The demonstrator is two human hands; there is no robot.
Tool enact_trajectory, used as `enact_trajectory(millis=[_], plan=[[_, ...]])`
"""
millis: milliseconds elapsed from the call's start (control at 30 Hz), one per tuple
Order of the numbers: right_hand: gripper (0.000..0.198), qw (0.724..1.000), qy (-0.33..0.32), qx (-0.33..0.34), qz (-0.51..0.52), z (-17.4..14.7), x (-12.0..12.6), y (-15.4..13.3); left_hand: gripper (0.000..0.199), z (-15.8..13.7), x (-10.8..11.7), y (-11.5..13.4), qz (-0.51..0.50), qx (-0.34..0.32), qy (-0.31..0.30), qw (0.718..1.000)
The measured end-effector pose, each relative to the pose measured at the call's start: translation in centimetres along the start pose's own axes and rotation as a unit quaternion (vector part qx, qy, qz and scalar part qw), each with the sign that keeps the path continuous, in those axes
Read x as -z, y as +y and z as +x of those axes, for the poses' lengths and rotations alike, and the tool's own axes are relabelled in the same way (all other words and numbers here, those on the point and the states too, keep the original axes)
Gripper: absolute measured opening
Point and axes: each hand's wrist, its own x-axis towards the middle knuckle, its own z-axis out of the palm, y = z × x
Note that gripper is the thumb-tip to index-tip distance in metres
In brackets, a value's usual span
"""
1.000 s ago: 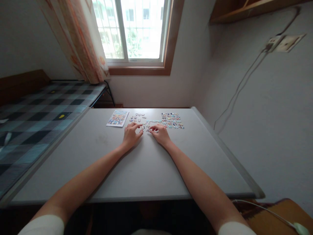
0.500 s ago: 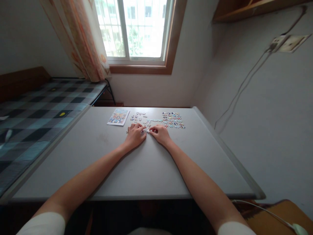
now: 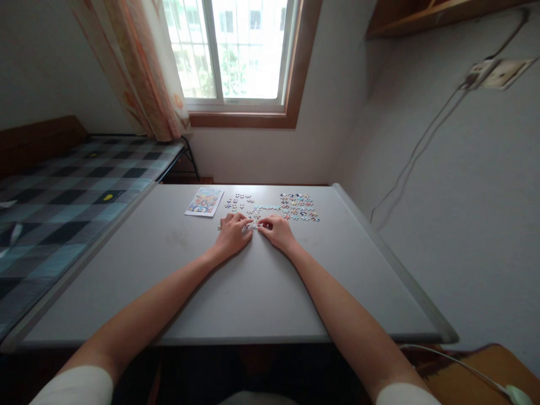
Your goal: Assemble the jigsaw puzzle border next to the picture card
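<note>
My left hand (image 3: 234,232) rests on the table with its fingers bent, the index finger and thumb against a small jigsaw puzzle piece (image 3: 255,225). From the other side my right hand (image 3: 276,229) pinches at the same spot, thumb and forefinger close together. Fingertips partly cover the piece, so its exact fit is hard to see. Just beyond the hands runs a joined strip of puzzle pieces (image 3: 268,208), pale blue along its top, with a side coming down towards my fingers. Some pieces lie partly under my left hand.
Loose puzzle pieces (image 3: 299,207) lie in rows to the right, and several more pieces (image 3: 239,201) are scattered to the left. A colourful picture sheet (image 3: 205,202) lies farther left on the white table (image 3: 253,304). A checked bed (image 3: 97,185) adjoins the table's left side.
Almost nothing differs. Both hands stay at the same spot, with only a very slight shift of the fingertips at the piece.
</note>
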Motion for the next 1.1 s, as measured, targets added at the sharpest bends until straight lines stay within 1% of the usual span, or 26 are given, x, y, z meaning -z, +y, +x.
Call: enact_trajectory(millis=[333,600,800,1100], plan=[[0.01,1.0,0.008,0.003,0.003,-0.09,0.01,0.02,0.02,-0.24,0.33,0.45,0.012,-0.039,-0.014,0.999],[0.009,1.0,0.007,0.006,0.005,-0.14,0.05,0.0,0.021,-0.25,0.72,0.67,0.02,-0.043,-0.008,0.999],[0.009,1.0,-0.001,0.002,-0.002,-0.16,0.04,-0.1,0.024,-0.26,0.75,0.59,0.021,-0.056,-0.037,0.998],[0.012,1.0,-0.014,-0.005,-0.011,-0.23,-0.01,-0.08,0.029,-0.33,0.75,0.78,0.038,-0.043,-0.062,0.996]])
